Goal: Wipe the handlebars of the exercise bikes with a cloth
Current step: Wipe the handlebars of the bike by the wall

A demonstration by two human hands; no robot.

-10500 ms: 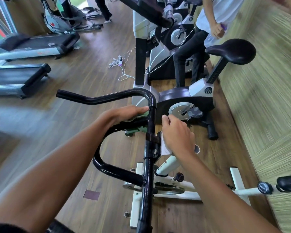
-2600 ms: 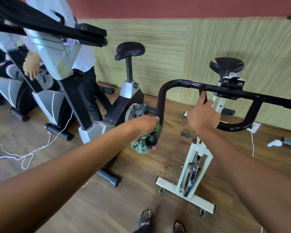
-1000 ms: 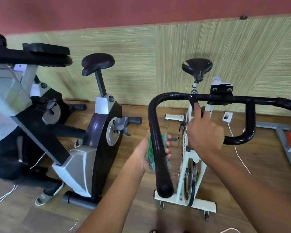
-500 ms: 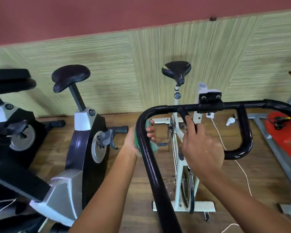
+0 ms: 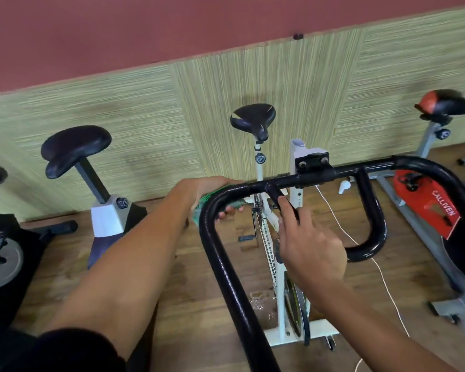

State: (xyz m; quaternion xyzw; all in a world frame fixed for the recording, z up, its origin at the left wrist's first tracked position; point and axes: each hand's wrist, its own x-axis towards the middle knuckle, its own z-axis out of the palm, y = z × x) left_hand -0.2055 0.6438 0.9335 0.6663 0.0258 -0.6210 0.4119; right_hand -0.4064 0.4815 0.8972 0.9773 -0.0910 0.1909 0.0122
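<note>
A straw-coloured panelled wall (image 5: 145,116) under a red-brown band backs a row of exercise bikes on a wooden floor (image 5: 199,304). The only legible writing is "CALLIVEN", in white on the red panel of the bike on the right (image 5: 443,208).

The black handlebars (image 5: 314,176) of the white bike (image 5: 281,264) fill the middle of the view. The left hand (image 5: 210,187) is curled over their upper left bend and clasps the green cloth (image 5: 203,205) against the tube. The right hand (image 5: 312,251) grips the inner loop, its index finger laid along the bar.

A second ago the cloth was halfway down the left side bar. Half a second ago it was just below the bend, and it now sits at the corner where the bend meets the crossbar. The right hand has kept its hold on the loop. More of the red bike shows than before.
</note>
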